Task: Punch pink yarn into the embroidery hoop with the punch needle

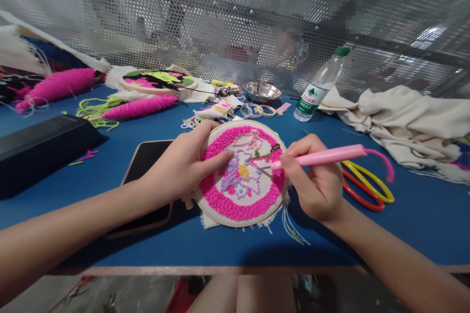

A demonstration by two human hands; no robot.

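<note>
A round embroidery hoop (pixel 235 212) is tilted toward me above the table, its white cloth worked with a bright pink looped ring, a purple flower with a yellow centre and small green stems. My left hand (pixel 196 159) grips its left edge, thumb on the front, other fingers hidden behind. Between the thumb and fingers of my right hand (pixel 316 181) is a pink punch needle (pixel 330 155), pink yarn trailing from its back end. Its metal tip points left at the cloth beside the flower; whether it pierces the fabric I cannot tell.
A phone (pixel 147 161) lies under my left forearm, and scissors (pixel 367 188) with red and yellow handles lie right. Behind stand a water bottle (pixel 319 85) and a metal bowl (pixel 262 92). Pink yarn bundles (pixel 141 107), another hoop (pixel 157 80) and crumpled cream cloth (pixel 400 112) surround the work.
</note>
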